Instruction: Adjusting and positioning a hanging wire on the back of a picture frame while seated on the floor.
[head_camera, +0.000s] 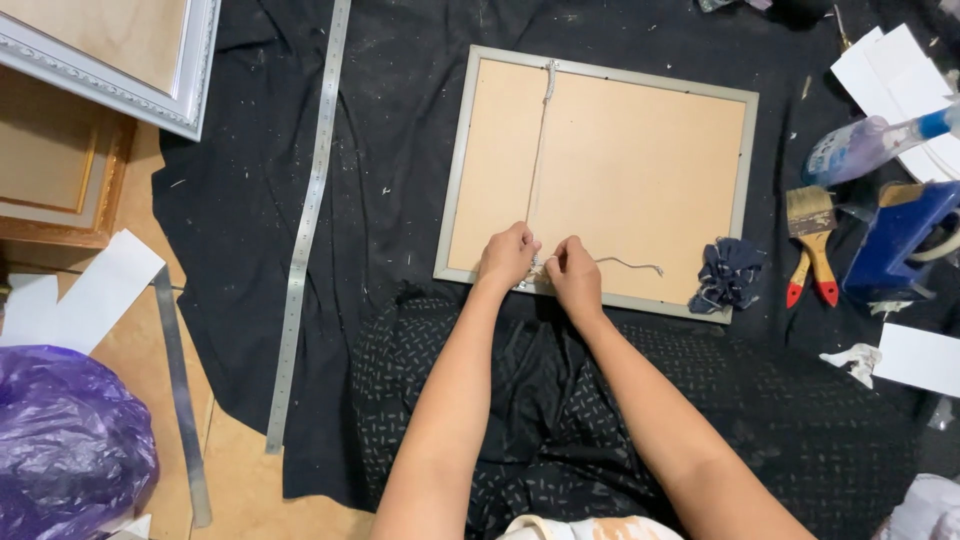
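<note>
One frame (598, 178) lies back side up on a black cloth (400, 150), right in front of the person. One string (541, 150) runs down its brown back from the top edge to the bottom edge. Both hands meet at the bottom edge. The left hand (508, 256) and the right hand (574, 272) have their fingers pinched tight on the string, and a loose end (632, 264) curls off to the right.

One blue rag (727, 274) sits on the frame's bottom right corner. Next to it lie two brushes (812, 240) with red tips, close together. One bottle (868, 144) lies tilted above them, and one blue tool (895, 238) stands beside them. White cards (895, 70) are stacked at the top right; I cannot count them.

On the left, one long metal ruler (308, 215) lies across the cloth. Two more frames (120, 60) sit at the top left. One purple bag (70, 440) is in the bottom left corner; I cannot tell what is in it.
</note>
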